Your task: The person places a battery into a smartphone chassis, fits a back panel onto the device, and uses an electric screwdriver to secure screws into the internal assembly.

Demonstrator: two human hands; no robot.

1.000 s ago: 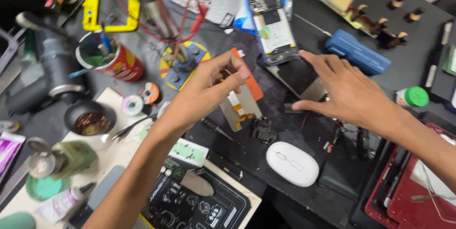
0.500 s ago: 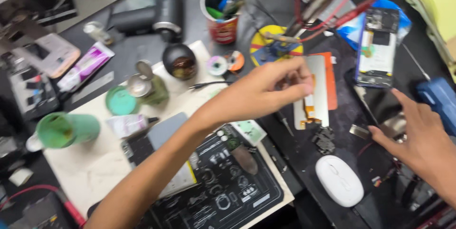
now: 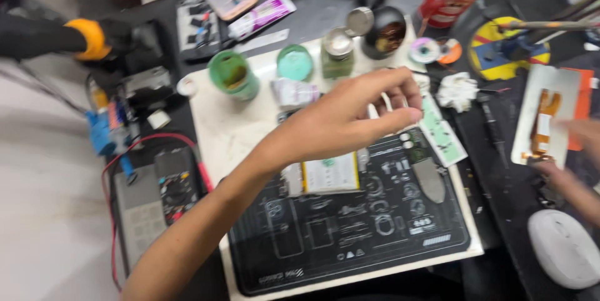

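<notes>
A black repair mat [image 3: 350, 245] covers the near end of a cluttered workbench [image 3: 312, 23], a phone battery [image 3: 330, 175] lying on its upper edge. Above them hovers the left hand [image 3: 350, 117], fingers loosely curled, grasping nothing. At the right edge, the blurred right hand [image 3: 572, 163] touches a phone display panel [image 3: 547, 113]; its grip cannot be made out.

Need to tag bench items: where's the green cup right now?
In the head view the green cup stands upper left of centre on the white mat, beside the round teal lid and above-left of the left hand.
</notes>
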